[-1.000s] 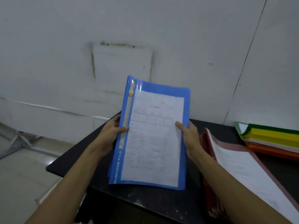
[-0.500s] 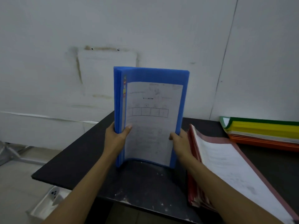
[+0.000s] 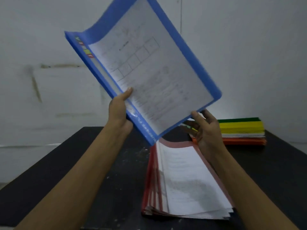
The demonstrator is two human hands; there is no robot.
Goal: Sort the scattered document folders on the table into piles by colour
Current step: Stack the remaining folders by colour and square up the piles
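Blue folder (image 3: 149, 67) tilted high at upper centre; left hand (image 3: 119, 112) pinches its spine edge. Right hand (image 3: 207, 130), fingers spread, thumb at its lower edge. Best steady that corner, then lay it beside, not on, the red pile (image 3: 182, 180) at lower centre

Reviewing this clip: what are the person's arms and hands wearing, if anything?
Nothing visible. The left hand and right hand are bare: no gloves, rings, watch or bands at the wrists, and no sleeves reach into view.
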